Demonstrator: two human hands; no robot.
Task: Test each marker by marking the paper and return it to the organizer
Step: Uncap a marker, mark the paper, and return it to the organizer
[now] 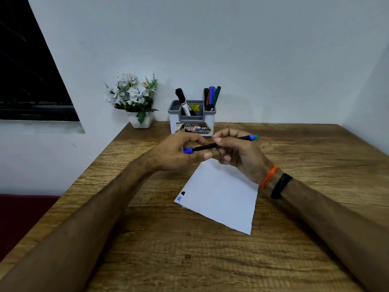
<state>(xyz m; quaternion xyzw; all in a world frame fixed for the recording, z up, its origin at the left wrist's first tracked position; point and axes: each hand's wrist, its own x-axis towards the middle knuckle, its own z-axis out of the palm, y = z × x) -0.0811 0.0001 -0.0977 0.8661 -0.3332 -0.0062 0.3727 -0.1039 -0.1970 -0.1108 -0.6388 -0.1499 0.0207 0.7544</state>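
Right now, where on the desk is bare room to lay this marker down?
Bare wood lies right of the paper, and along the table near edge. It is crowded by the organizer, where both hands, left hand and right hand, hold the marker.

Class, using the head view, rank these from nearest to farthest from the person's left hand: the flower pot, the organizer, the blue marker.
1. blue marker: gripped by the left hand
2. organizer: just behind, slightly right
3. flower pot: back left, against the wall

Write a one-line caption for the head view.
Both hands hold a blue marker above the paper, organizer behind.
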